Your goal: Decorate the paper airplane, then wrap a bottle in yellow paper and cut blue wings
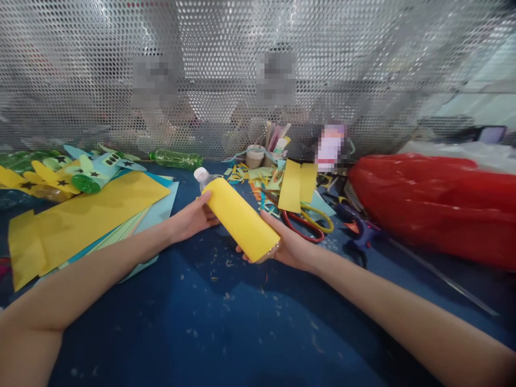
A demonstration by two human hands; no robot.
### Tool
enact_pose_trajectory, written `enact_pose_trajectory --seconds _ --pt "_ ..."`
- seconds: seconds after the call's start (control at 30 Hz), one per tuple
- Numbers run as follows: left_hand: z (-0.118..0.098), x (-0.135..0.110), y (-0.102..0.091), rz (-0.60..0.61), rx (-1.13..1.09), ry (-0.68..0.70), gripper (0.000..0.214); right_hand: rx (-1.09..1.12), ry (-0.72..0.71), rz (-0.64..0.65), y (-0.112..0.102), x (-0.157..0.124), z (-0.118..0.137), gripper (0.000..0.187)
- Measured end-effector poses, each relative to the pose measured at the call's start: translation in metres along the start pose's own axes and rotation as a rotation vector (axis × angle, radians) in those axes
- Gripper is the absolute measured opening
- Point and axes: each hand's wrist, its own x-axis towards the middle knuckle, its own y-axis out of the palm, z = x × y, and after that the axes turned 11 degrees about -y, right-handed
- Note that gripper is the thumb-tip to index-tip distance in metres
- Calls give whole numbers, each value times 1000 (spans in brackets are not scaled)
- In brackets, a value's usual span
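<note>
Reaching from eight o'clock, the left hand (193, 217) grips the wrapped bottle (239, 217) near its neck; from four o'clock, the right hand (292, 243) clasps its base.

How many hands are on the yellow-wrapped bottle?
2. The left hand is near the bottle's neck, just below the white cap; the right hand is around its base end. Some fingers are hidden behind the bottle.

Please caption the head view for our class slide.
Left hand and right hand hold a clear bottle wrapped in yellow paper over a blue table.
</note>
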Motion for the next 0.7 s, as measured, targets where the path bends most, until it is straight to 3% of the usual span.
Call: enact_pose_trajectory --seconds 0.2,0.4,0.53,0.7 --pt "-1 -2 2 -51 -39 2 61 -55 -27 -4 -4 -1 -1 59" --pt "-10 -5 9 -163 -73 21 61 -151 -56 -163 0 -2 -6 67" --pt "-15 -4 12 -281 -32 70 48 -221 -138 -213 3 0 -6 54" --pt "-18 -1 14 -315 2 74 49 -297 -217 -244 4 2 -3 51"
